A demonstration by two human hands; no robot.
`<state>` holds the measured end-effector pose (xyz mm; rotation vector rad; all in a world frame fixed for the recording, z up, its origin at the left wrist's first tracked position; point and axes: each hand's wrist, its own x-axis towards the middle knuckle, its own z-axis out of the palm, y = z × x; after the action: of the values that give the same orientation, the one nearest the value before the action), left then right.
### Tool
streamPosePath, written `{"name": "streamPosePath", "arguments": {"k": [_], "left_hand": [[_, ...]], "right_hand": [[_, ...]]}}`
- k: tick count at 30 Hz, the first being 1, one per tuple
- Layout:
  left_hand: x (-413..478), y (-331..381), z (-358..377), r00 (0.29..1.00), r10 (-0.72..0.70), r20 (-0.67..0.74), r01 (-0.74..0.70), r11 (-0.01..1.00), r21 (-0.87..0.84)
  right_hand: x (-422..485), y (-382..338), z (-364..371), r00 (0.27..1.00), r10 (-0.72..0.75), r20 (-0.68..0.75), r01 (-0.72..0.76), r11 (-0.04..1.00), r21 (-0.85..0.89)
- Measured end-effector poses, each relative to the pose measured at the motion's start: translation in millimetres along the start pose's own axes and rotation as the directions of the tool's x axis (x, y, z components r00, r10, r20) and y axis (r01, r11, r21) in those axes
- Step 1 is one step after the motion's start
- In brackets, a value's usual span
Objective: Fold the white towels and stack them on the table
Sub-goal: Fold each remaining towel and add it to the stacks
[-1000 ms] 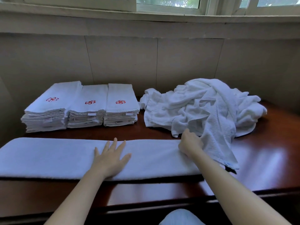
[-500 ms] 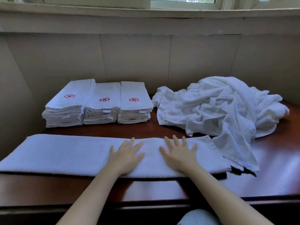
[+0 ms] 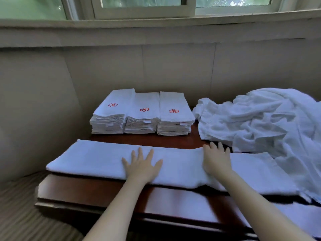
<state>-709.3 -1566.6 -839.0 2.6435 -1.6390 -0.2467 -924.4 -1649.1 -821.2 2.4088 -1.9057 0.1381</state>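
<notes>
two flat hands on one long folded towel

head view. everything is borne by the dark wooden table (image 3: 97, 190). a long folded towel (image 3: 90, 159) is laid across its near edge. at the back left, the left stack (image 3: 111, 117), the middle stack (image 3: 143, 119) and the right stack (image 3: 175, 119) of folded towels are set side by side, each touching the next. a loose heap of towels (image 3: 260, 122) is piled at the back right, with its near fold lying over the long towel's right end.

the left hand (image 3: 141, 166) is laid palm down on the middle of the long towel, with fingers straight and spread, and nothing is grasped. the right hand (image 3: 216, 160) is pressed flat on the same towel just to the right. its fingers are straight, the tips reach the towel's far edge (close to the heap), and nothing is grasped by it either. both forearms are stretched forward from the bottom of the frame.

counted: two hands, one long towel, three stacks, one heap. a red emblem (image 3: 112, 105) is shown on top of each stack, three in all (the number of towels in each stack cannot be told). a window (image 3: 142, 6) is seen above the wall, and a striped floor (image 3: 17, 214) at the lower left.
</notes>
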Motion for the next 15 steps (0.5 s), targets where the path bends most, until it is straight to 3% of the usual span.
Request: {"name": "streamPosePath", "arguments": {"k": [2, 4, 6, 8, 10, 12, 15], "left_hand": [[-3.2, 2.3, 0.7, 0.999, 0.036, 0.011, -0.036, 0.999, -0.013], [-4.3, -2.3, 0.5, 0.996, 0.092, 0.014, -0.091, 0.995, -0.042], [-3.3, -18.8, -3.9, 0.997, 0.070, 0.023, -0.069, 0.995, -0.074], [-1.4, -50.8, -10.9, 0.992, -0.124, 0.023, 0.125, 0.985, -0.120], [-4.0, -93.6, -16.6, 0.895, -0.445, -0.017, 0.427, 0.868, -0.255], [-9.9, -131.7, -19.2, 0.706, -0.707, -0.028, 0.632, 0.648, -0.425], [-14.4, -163.0, -29.4, 0.549, -0.836, -0.020, 0.635, 0.432, -0.640]], "right_hand": [[-1.0, -55.4, -3.8, 0.974, -0.214, -0.071, 0.222, 0.965, 0.141], [-5.1, -97.4, -1.4, 0.937, -0.346, -0.048, 0.348, 0.910, 0.225], [-6.7, -112.5, 11.1, 0.926, -0.374, 0.056, 0.350, 0.905, 0.243], [-4.4, -110.5, 23.4, 0.930, -0.347, 0.124, 0.306, 0.915, 0.265], [-1.5, -108.1, 28.9, 0.930, -0.345, 0.126, 0.302, 0.914, 0.272], [-0.6, -109.7, 29.9, 0.927, -0.356, 0.119, 0.313, 0.908, 0.277], [-3.0, -112.7, 27.9, 0.921, -0.371, 0.120, 0.327, 0.902, 0.283]]}}
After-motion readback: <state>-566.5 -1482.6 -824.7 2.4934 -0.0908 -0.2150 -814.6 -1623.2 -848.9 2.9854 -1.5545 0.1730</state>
